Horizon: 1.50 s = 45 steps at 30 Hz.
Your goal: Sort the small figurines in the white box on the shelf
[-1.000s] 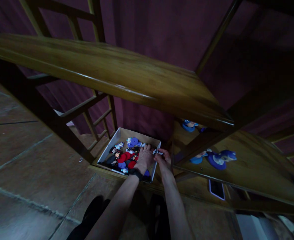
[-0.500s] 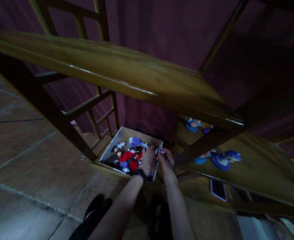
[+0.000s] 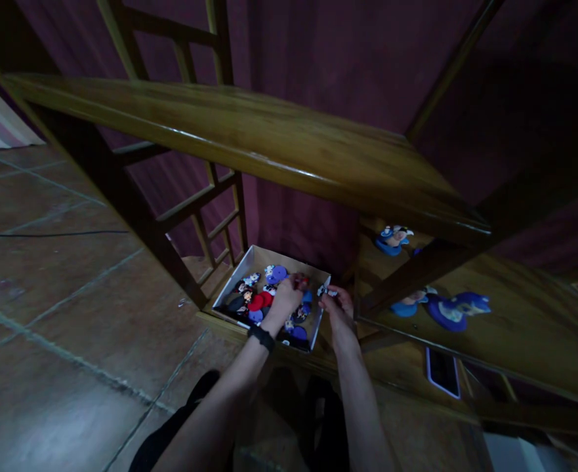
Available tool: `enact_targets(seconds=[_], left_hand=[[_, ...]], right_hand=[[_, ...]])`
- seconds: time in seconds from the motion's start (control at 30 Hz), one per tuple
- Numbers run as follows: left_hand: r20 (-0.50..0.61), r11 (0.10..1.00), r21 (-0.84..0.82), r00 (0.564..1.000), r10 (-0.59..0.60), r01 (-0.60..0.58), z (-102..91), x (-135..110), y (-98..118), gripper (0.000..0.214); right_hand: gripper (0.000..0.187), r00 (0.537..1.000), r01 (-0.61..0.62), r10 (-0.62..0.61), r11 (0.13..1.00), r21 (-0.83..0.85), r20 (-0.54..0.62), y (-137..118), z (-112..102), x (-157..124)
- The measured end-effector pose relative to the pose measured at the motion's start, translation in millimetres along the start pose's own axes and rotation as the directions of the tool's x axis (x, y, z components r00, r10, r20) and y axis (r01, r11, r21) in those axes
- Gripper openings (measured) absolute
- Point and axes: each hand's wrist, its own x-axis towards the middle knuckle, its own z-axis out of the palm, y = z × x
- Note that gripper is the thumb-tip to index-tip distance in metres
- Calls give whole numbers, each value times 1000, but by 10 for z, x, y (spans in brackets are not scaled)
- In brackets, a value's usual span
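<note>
A shallow white cardboard box (image 3: pixel 233 275) holds several small figurines with round red, blue-purple and black bases. Over its right half, my left hand (image 3: pixel 289 296), with a dark watch at the wrist, is closed around a small figurine (image 3: pixel 303 282) with red on it, mostly hidden by the fingers. My right hand (image 3: pixel 338 303) is just outside the box's right rim. Between its thumb and fingers it pinches a small white-and-dark figurine (image 3: pixel 325 290).
A wooden beam (image 3: pixel 249 144) crosses above the box. On the wooden shelf (image 3: pixel 510 328) to the right stand a blue-and-white figurine (image 3: pixel 458 308) and a blue-based figurine (image 3: pixel 393 241). A phone (image 3: pixel 443 372) lies lower down. Lattice posts rise on the left.
My left hand has lifted from the figurines and now grips one with red on it. My right hand still holds the white-and-dark figurine. The view has shifted slightly left.
</note>
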Motion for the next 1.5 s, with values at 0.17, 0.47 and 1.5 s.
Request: enact_targets(seconds=[0.17,0.47,1.5], left_hand=[[74,718,-644,956,-284,263,-624,-15,34,9],[-44,705,-680,948,-315,203,-1045,-349,-22,9],[290,539,756,928,234,-372,346,20,-254,29]], right_hand=[[28,999,16,-17,1000,13,29,-41,15,-70],[31,1000,-3,3,1000,-1,13,-110,84,-150],[32,995,-7,11,999,-32,101,71,-58,36]])
